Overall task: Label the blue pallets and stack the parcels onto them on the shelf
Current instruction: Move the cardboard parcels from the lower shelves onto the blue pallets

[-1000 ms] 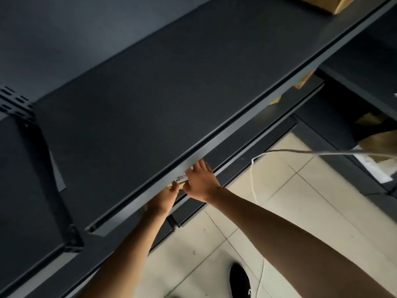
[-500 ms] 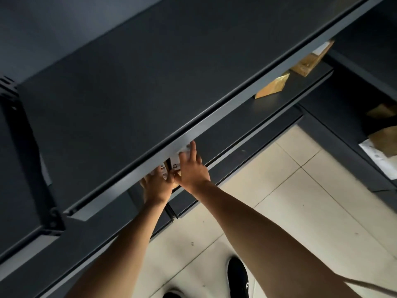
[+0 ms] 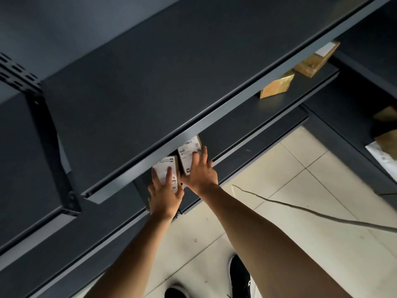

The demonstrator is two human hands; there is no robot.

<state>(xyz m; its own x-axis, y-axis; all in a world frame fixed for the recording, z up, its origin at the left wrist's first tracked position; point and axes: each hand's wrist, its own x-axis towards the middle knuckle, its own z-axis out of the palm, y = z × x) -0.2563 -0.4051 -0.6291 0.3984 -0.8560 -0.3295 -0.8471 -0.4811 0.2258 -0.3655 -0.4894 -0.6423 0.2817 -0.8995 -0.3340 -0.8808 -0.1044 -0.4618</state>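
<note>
Two small labelled parcels sit just beside each other on the lower shelf (image 3: 247,123), tucked under the front lip of the upper shelf (image 3: 171,87). My left hand (image 3: 164,197) lies flat on the left parcel (image 3: 163,167), fingers straight and spread over its label. My right hand (image 3: 202,174) lies the same way on the right parcel (image 3: 188,152). Neither grip is closed round anything: both are loose, palms down, pressing. No blue pallet shows from here, and the overhang hides the back, so I cannot tell whether the parcels sit on one. Judgement: this is the seating step. To do it well, push both parcels in level and together, square to the shelf front, labels up and readable, knuckles low to clear the lip. Risk: uneven pressure skews one parcel or rides it over its neighbour. More brown parcels (image 3: 276,87) stand farther right on the same shelf, well apart.
</note>
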